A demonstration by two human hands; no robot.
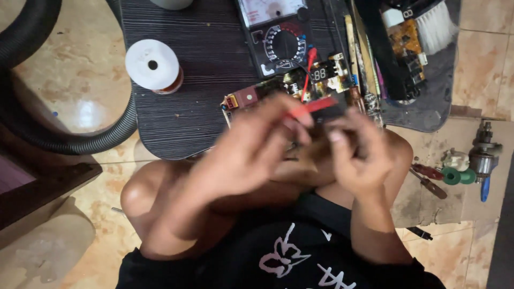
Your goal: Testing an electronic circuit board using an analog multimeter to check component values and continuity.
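Observation:
My left hand [251, 150] grips a red multimeter probe [313, 106] whose tip points toward the right. My right hand [361, 155] is closed around a dark probe or small part [334, 113] right beside the red one; blur hides what it is exactly. Both hands hover over the near edge of a small dark wooden table [198, 107]. Just behind the fingers lies a circuit board [292, 85] with a red connector and a small digit display. An analog multimeter [278, 35] with a round dial sits further back, its red lead running down to the board.
A white spool of wire [153, 65] stands on the table's left part. A black corrugated hose [59, 139] curves along the tiled floor at left. A brush [436, 24] and another board lie at the top right. Screwdrivers [428, 179], green tape and a metal fitting [484, 155] lie on the floor at right.

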